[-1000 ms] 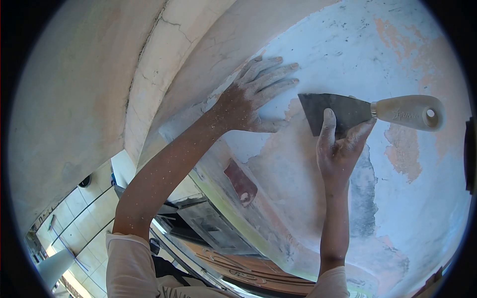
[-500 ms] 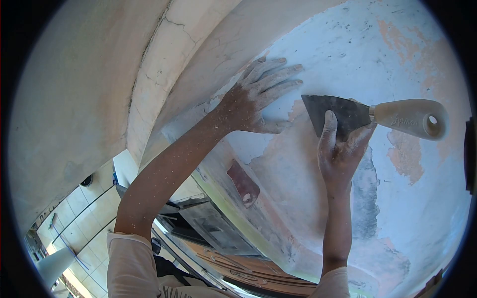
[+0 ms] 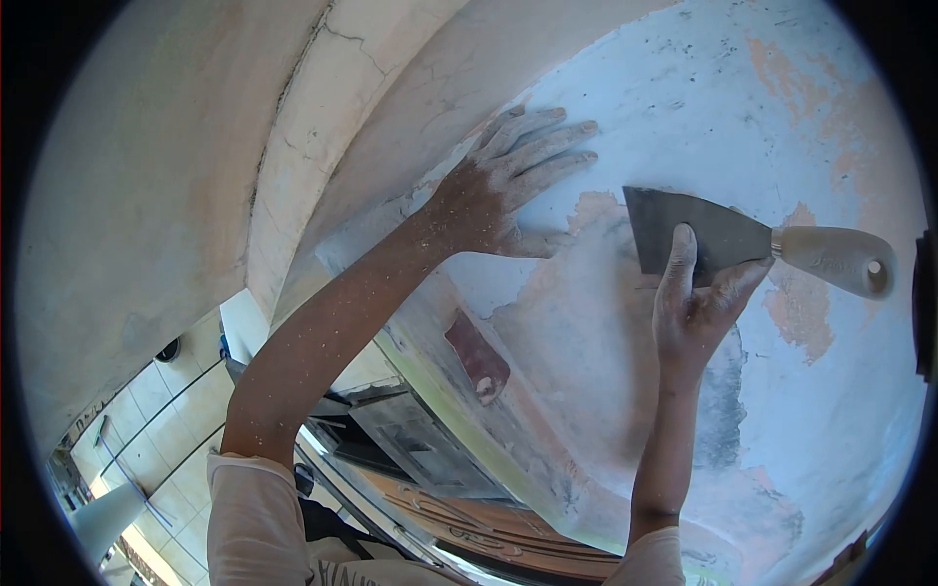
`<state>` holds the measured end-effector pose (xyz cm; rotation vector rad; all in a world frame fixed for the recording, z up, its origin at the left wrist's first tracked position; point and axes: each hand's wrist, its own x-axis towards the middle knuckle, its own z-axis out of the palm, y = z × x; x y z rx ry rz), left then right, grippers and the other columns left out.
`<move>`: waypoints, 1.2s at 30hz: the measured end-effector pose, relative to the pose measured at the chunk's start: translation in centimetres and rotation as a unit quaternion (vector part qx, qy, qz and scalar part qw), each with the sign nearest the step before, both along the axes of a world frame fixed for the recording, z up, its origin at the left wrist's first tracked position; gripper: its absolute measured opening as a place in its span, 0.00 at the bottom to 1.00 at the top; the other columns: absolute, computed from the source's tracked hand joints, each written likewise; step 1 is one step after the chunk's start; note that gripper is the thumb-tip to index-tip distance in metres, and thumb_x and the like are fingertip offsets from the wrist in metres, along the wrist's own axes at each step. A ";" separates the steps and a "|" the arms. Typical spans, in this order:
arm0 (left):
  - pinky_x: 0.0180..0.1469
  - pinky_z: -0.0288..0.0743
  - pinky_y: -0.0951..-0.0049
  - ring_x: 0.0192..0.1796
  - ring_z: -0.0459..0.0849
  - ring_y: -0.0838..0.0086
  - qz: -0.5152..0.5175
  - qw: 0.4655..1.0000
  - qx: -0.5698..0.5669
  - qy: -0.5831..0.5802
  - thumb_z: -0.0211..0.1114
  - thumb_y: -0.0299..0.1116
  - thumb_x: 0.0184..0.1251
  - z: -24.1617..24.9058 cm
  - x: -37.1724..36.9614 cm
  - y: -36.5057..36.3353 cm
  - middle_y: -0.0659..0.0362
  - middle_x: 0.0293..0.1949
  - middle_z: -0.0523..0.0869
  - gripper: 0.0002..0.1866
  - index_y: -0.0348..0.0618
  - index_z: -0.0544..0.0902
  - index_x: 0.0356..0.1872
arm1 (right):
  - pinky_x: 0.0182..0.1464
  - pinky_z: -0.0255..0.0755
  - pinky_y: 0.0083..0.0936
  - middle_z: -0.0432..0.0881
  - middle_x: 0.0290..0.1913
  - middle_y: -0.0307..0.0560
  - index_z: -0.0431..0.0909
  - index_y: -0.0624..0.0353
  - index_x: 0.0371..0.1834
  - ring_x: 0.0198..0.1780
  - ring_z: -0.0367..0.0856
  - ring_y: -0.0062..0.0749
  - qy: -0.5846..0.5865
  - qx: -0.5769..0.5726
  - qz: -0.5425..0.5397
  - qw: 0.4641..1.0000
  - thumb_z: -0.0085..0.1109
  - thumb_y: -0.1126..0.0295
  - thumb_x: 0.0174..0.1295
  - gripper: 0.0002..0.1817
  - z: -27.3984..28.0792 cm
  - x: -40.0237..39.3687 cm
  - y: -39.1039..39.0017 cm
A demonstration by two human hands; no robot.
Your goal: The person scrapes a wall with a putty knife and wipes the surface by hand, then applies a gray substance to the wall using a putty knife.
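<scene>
My right hand (image 3: 705,311) grips a putty knife (image 3: 696,230) by its wide metal blade, thumb laid over the face. The blade's broad edge points left, and the pale handle (image 3: 840,260) with a hole in its end sticks out to the right. My left hand (image 3: 518,181) lies spread on the wall (image 3: 674,107), left of the blade and apart from it, holding nothing. White dust coats the fingers of both hands. Around the blade the wall's pale blue paint gives way to bare pinkish and grey patches.
A cracked plaster band (image 3: 313,127) curves along the upper left. Below my left arm lies a dark reddish flat piece (image 3: 478,357) on a ledge edged with a yellow-green strip (image 3: 459,420). Floor tiles (image 3: 166,420) and a blue cord (image 3: 137,483) show at lower left.
My right hand has moved right and slightly down with the putty knife, uncovering more of the bare patch. My left hand has stayed nearly in place.
</scene>
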<state>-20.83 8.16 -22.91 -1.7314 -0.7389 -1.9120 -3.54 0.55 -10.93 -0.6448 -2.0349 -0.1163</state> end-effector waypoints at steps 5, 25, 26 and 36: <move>0.70 0.55 0.47 0.68 0.65 0.57 -0.003 1.000 0.005 -0.001 0.71 0.55 0.44 0.1 0.1 0.2 0.59 0.66 0.69 0.38 0.50 0.74 0.59 | 0.55 0.69 0.25 0.68 0.55 0.55 0.45 0.68 0.68 0.54 0.72 0.34 -0.108 0.090 -0.018 0.990 0.55 0.83 0.62 0.35 -0.8 0.5 0.1; 0.70 0.55 0.48 0.67 0.65 0.57 -0.012 1.000 0.007 -0.001 0.71 0.56 0.45 0.1 0.1 0.1 0.59 0.66 0.69 0.38 0.50 0.74 0.59 | 0.42 0.76 0.32 0.73 0.47 0.65 0.40 0.76 0.69 0.41 0.81 0.48 -0.030 0.089 -0.001 0.996 0.57 0.85 0.57 0.41 -0.1 0.2 0.0; 0.70 0.55 0.47 0.67 0.65 0.57 -0.012 1.000 0.005 -0.002 0.71 0.56 0.45 -0.1 0.1 0.1 0.59 0.66 0.69 0.38 0.50 0.74 0.59 | 0.41 0.76 0.33 0.73 0.48 0.65 0.40 0.76 0.69 0.41 0.81 0.48 -0.096 0.146 -0.030 0.984 0.57 0.85 0.58 0.41 -0.6 0.3 0.0; 0.70 0.55 0.47 0.68 0.64 0.58 -0.012 1.000 0.010 0.003 0.71 0.56 0.45 0.2 0.1 0.3 0.59 0.66 0.69 0.38 0.50 0.74 0.59 | 0.41 0.74 0.33 0.75 0.44 0.65 0.52 0.77 0.61 0.39 0.81 0.48 -0.118 0.150 -0.022 0.981 0.58 0.84 0.58 0.31 -0.7 0.5 0.0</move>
